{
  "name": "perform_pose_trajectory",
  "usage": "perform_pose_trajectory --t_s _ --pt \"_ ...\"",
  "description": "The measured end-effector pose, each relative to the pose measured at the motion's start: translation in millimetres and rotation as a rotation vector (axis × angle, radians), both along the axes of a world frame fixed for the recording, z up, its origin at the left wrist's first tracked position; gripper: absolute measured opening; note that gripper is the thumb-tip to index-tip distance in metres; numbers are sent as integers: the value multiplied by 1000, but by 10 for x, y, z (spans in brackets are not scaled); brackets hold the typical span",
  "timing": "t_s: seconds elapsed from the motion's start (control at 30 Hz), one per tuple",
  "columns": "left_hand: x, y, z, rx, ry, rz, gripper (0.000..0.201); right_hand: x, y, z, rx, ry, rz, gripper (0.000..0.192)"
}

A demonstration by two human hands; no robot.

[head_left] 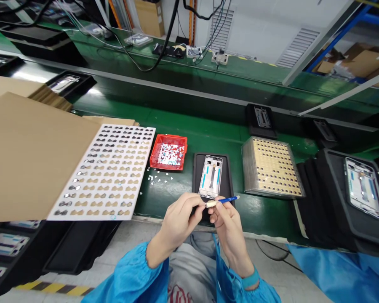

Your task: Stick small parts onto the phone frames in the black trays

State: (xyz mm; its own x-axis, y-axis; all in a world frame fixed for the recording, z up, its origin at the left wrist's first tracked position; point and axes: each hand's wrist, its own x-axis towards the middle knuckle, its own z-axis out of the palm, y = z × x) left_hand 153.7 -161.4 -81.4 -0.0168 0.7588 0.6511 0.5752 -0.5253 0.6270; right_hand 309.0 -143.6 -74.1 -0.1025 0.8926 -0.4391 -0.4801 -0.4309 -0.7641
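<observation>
My right hand is closed around a slim blue pen-like tool with a cream-coloured end that points left. Thumb and fingers of my left hand are pinched together at that cream end; whatever is between them is too small to make out. Just beyond both hands, a phone frame with blue strips lies in a black tray. Left of it stands a red bin of small white and blue pieces, with several loose white bits scattered on the bench near it.
A white sheet with rows of dark and tan parts lies left, beside a large cardboard sheet. Clear trays of small dark parts are stacked right. Further right, black trays hold another phone frame. Behind runs a conveyor.
</observation>
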Motion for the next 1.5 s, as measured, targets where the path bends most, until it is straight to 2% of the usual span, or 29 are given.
perform_pose_trajectory --t_s 0.13,0.2,0.27,0.33,0.4,0.47,0.53,0.67,0.83,0.9,1.0,1.13,1.4,1.5 --pt "-58 50 105 -41 -34 -8 16 31 -12 -18 39 7 9 50" --pt "-175 126 160 -35 -27 50 18 85 -12 -23 84 -36 -4 47" --pt "-347 263 182 13 24 162 16 172 0 -26 137 -122 -32 44" --pt "-536 441 156 26 121 295 13 283 25 -33 209 -253 -86 41" --pt "-699 606 101 -53 233 398 19 402 63 -45 308 -424 -143 37" --pt "-802 699 54 -143 315 432 29 508 108 -59 431 -615 -170 31" --pt "-827 693 33 -119 330 428 30 585 154 -70 556 -795 -136 21" --pt "-650 484 28 23 225 341 19 632 225 -89 735 -998 48 10" --pt "-228 262 -120 -64 283 -67 23 605 270 -159 771 -1123 206 24" --pt "-102 235 -221 -109 316 -153 25 602 276 -178 777 -1187 256 29" --pt "-18 226 -349 -167 326 -187 27 595 281 -173 772 -1242 320 31" --pt "-14 222 -445 -224 378 -199 31 571 294 -136 767 -1269 357 32" --pt "38 232 -494 -293 519 -207 45 577 379 -61 858 -1390 555 32" --pt "62 243 -503 -279 574 -207 49 589 397 -45 857 -1391 580 29"
